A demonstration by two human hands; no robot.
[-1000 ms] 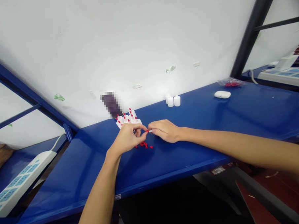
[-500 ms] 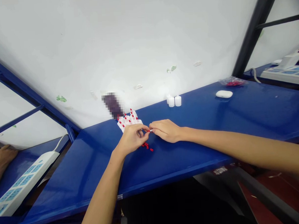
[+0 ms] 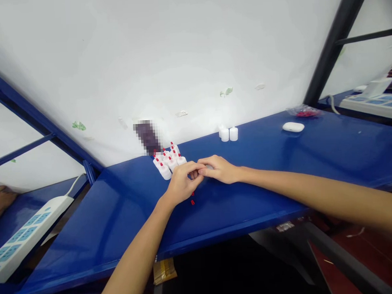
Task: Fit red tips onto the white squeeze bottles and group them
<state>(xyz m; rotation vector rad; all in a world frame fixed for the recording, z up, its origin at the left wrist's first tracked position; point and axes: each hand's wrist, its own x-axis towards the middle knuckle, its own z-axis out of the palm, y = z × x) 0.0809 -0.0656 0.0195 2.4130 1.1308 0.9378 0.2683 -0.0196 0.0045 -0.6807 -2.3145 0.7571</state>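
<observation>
One pale, half-hidden object (image 3: 210,166) sits mid-frame, gripped by the right hand (image 3: 221,169); the left hand (image 3: 183,182) touches that hand, its hold unclear; white cylindrical red-tipped bottles (image 3: 165,172) stand centre-left.

Blue table (image 3: 264,150) against white wall (image 3: 192,52)

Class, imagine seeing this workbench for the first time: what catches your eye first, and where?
The left hand and right hand draw the eye first, meeting over the blue table. Red-tipped white pieces cluster just beyond the left hand, and plain white pieces stand farther right, near the wall.
</observation>
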